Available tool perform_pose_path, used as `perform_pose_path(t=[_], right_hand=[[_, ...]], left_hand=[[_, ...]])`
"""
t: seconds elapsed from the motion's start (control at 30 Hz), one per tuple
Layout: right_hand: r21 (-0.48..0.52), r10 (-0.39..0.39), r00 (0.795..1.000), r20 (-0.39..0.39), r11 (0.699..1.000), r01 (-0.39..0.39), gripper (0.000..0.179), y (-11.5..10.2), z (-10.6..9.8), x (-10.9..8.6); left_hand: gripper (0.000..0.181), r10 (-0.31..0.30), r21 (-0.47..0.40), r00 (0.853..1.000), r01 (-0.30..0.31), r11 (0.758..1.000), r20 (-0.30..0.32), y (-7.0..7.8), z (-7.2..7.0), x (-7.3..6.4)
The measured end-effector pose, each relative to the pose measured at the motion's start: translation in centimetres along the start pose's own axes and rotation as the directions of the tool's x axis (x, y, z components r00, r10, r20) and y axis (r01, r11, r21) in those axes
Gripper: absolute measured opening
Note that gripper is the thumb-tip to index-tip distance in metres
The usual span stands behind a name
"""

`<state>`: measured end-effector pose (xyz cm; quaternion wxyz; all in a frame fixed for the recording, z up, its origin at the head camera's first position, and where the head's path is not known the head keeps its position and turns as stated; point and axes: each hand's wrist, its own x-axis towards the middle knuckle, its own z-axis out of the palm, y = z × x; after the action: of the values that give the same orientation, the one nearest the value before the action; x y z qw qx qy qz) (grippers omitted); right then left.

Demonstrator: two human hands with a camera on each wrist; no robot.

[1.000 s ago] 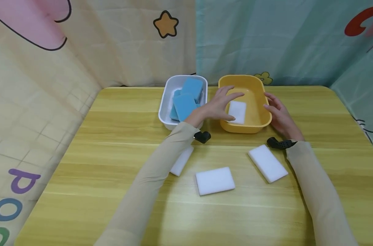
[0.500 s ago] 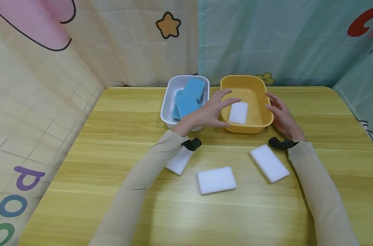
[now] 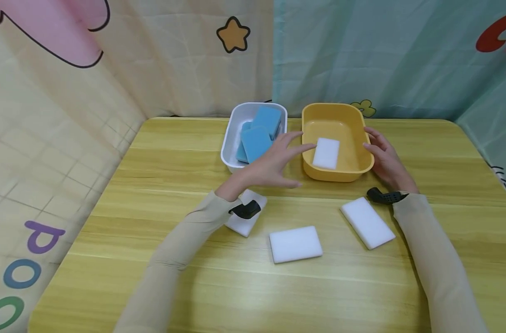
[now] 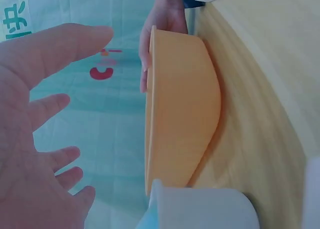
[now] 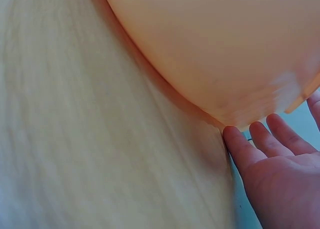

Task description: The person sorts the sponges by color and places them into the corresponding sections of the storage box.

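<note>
My left hand (image 3: 271, 162) hovers in the head view with fingers spread and nothing held, between a white bin (image 3: 226, 150) and a yellow bin (image 3: 336, 176). Blue sponges (image 3: 257, 142) lie piled in the white bin. One white sponge (image 3: 326, 153) rests flat in the yellow bin. My right hand (image 3: 388, 159) touches the yellow bin's right side, thumb and a finger at the rim. In the right wrist view its fingers (image 5: 285, 134) are fairly straight along the bin's outer wall. The left wrist view shows the left hand (image 4: 35, 119) spread, apart from the yellow bin (image 4: 182, 99).
Three white sponges lie on the wooden table (image 3: 340, 296): one (image 3: 248, 212) partly under the left wrist, one in the middle (image 3: 296, 244), one (image 3: 368, 223) near the right wrist. A patterned curtain (image 3: 186, 60) hangs behind the bins.
My left hand has drawn back from above the yellow bin, toward the left and nearer to me, fingers still spread. The right hand stays at the yellow bin's side.
</note>
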<state>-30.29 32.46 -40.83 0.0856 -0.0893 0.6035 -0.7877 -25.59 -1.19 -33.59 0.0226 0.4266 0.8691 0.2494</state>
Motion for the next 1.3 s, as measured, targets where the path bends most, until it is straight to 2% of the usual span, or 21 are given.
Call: perform_pose_path(t=[0.13,0.3,0.43,0.6,0.73,0.8,0.9,1.13,1.3], right_hand=[[0.034,-0.007,1.000,0.018,0.999,0.006,0.047,0.0,0.0,-0.2],[0.073,-0.025,0.999,0.041,0.997,0.022,0.045,-0.1,0.0,-0.3],[0.067,-0.024,0.999,0.029,0.997,0.022,0.046,-0.2,0.0,-0.3],[0.043,-0.021,1.000,0.011,0.999,0.020,0.046,-0.1,0.0,-0.3],[0.082,-0.038,0.999,0.036,0.996,0.035,0.044,-0.2,-0.1,-0.3],[0.083,-0.044,0.998,0.038,0.996,0.041,0.043,-0.2,-0.1,-0.2],[0.050,-0.041,0.999,0.022,0.998,0.040,0.043,-0.2,0.0,-0.2],[0.107,-0.025,0.999,0.042,0.994,0.020,0.043,-0.1,0.1,-0.1],[0.085,-0.034,0.999,0.033,0.996,0.032,0.043,0.0,0.1,-0.1]], left_hand=[[0.080,0.005,-0.037,1.000,-0.006,0.999,-0.016,0.0,0.1,-2.3],[0.076,0.003,-0.095,0.998,-0.009,0.995,-0.070,0.5,0.0,-5.5],[0.071,-0.007,-0.067,0.995,0.000,0.998,-0.103,0.9,0.6,-7.8],[0.065,-0.059,-0.040,0.990,0.054,0.998,-0.131,1.2,1.6,-10.3],[0.061,-0.163,-0.059,0.983,0.159,0.986,-0.083,1.3,2.2,-12.1],[0.059,-0.219,-0.065,0.974,0.216,0.974,-0.053,1.4,2.5,-12.8],[0.058,-0.269,-0.063,0.962,0.266,0.962,-0.044,1.4,2.8,-13.7],[0.057,-0.322,0.020,0.946,0.323,0.946,-0.041,1.5,3.3,-15.2],[0.057,-0.369,0.045,0.930,0.369,0.928,-0.013,1.6,3.5,-15.6]])
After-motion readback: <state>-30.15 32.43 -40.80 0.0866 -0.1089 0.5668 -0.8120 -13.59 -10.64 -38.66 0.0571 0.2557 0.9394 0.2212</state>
